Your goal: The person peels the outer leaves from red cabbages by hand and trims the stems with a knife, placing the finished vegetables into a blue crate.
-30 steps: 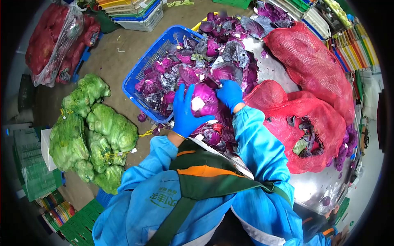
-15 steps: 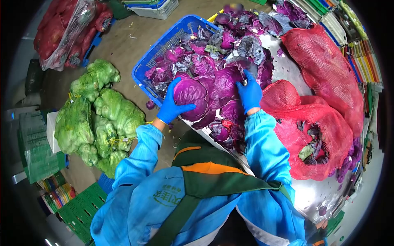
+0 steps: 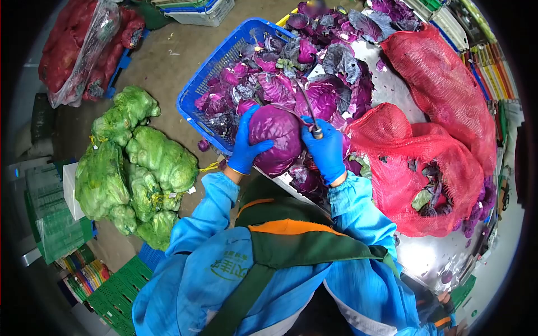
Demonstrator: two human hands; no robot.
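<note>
Purple cabbage (image 3: 276,138) | left hand (image 3: 245,148): grip clasping its side | right hand (image 3: 327,149): grip closed round forward-pointing knife (image 3: 318,133)

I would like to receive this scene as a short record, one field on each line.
Left hand: blue-gloved left hand, holding a purple cabbage by its left side
Right hand: blue-gloved right hand, gripping a knife, blade pointing away from the person
Beyond the hands: blue crate with loose purple leaves
Right side: red mesh sacks
Left side: bagged green vegetables
</note>
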